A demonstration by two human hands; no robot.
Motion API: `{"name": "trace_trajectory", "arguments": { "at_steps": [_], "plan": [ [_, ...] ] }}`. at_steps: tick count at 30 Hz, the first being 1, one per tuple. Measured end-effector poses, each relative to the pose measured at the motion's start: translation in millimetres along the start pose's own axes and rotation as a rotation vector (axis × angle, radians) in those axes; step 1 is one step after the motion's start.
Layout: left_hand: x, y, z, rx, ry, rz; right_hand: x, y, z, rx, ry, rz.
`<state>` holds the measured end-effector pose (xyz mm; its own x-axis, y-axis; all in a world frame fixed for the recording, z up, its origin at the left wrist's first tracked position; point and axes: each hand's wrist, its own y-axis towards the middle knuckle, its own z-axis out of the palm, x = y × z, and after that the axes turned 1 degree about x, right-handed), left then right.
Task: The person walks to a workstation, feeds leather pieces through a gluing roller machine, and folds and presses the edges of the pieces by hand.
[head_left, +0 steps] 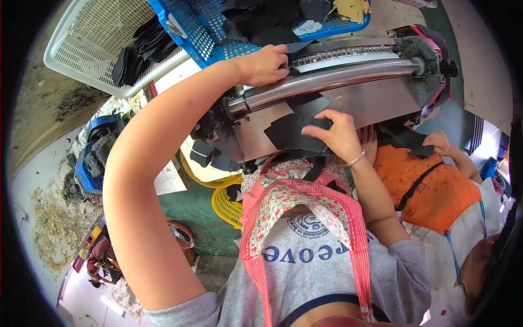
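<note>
My left hand reaches over the far side of a shiny metal roller, its fingers curled. A flat dark sheet piece shows at its fingertips; the grip is partly hidden. My right hand is on the near side, over the machine's metal plate. Its thumb and forefinger are apart and rest on cut black sheet pieces. These pieces overlap on the plate, and the upper one reaches close to the roller.
Behind the machine stand a blue basket of black and yellow pieces and a white basket with black stacks. A yellow basket is below. At right, a co-worker in an orange apron has a hand on black pieces.
</note>
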<state>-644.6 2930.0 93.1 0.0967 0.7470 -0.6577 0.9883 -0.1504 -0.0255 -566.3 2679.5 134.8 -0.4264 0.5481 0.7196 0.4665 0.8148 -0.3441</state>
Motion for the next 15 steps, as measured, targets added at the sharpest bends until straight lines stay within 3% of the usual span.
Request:
{"name": "trace_trajectory", "arguments": {
  "at_steps": [2, 5, 7, 8, 11, 13, 15],
  "plan": [
    [-2, 4, -2, -0.069, -0.058, -0.114, -2, -6, 2, -0.043, 0.149, -0.144],
    [-7, 8, -16, -0.251, -0.095, -0.238, -2, -7, -6, 0.109, 0.189, -0.057],
    [-10, 10, -19, -0.553, -0.043, -0.150, -5, -6, -4, 0.083, 0.194, -0.067],
    [-21, 8, -26, -0.509, -0.019, -0.270, -4, -5, -4, 0.087, 0.152, -0.034],
    [-13, -4, -28, -0.158, 0.206, -0.063, -4, -3, -1, 0.047, 0.133, 0.024],
    [-9, -10, -9, 0.062, -0.077, -0.037, -6, 0, 4, 0.001, 0.093, 0.053],
    [-3, -8, -7, 0.046, -0.063, -0.019, -5, 3, 7, -0.051, -0.007, 0.087]
  ]
}}
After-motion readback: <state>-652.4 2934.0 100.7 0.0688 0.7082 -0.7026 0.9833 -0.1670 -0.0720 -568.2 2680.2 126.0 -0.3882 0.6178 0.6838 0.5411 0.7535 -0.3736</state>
